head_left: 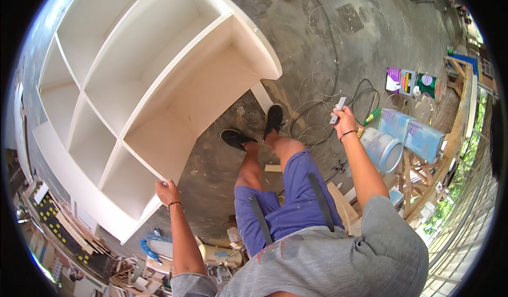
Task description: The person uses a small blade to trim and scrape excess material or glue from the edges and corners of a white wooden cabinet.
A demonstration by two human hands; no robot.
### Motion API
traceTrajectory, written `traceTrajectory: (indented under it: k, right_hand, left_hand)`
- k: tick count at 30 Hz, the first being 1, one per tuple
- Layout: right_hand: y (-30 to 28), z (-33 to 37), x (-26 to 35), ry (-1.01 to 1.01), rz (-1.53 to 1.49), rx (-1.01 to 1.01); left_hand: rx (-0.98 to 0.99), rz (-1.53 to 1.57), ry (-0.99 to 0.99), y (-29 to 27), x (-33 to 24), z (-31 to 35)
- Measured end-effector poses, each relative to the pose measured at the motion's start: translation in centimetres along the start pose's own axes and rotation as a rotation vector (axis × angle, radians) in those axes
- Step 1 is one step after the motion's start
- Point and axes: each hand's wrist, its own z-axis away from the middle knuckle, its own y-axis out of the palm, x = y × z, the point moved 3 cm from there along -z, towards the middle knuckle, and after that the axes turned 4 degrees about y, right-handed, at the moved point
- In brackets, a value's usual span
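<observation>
From here I see the left hand (pixel 168 192) gripping the shelf (pixel 174 61), ahead-left of the shoes (pixel 274 118), the right hand (pixel 346 121) clasping a block (pixel 338 110); stepping right could snag the cable (pixel 336 61) and cause a trip.

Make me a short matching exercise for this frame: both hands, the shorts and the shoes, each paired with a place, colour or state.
1. Left hand
2. Right hand
3. Shorts
4. Shoes

A. Black
B. Holding a small grey bar
C. Purple-blue
D. At the edge of the white shelf unit

Pairs: 1-D, 2-B, 3-C, 4-A
</observation>
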Motion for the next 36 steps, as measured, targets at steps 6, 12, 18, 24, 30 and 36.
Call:
traceTrajectory:
  k: [6,12,18,24,30,36]
  right_hand:
    - [-2.8,-2.1,-2.0,0.106,-0.121,-0.014]
    - [-3.6,-3.6,-5.0,0.204,-0.175,0.058]
    - [-4.6,-3.6,-5.0,0.236,-0.038,0.177]
    - [-6.0,-7.3,-5.3,0.139,0.111,0.252]
    - [-3.8,-15.4,-4.9,0.053,0.221,0.254]
    - [4.6,-22.6,-8.1,-0.017,0.246,0.277]
  left_hand:
    - [-0.327,-0.133,0.028,-0.1,-4.5,1.8]
    - [-0.3,0.144,0.614,1.2,-25.0,2.3]
    - [-0.377,0.126,1.093,1.4,-47.6,3.8]
    - [-0.45,0.025,0.828,2.4,-55.6,-5.0]
    - [-0.295,0.177,0.662,2.5,-57.1,-6.4]
    - [-0.195,0.413,0.749,2.7,-56.8,-6.5]
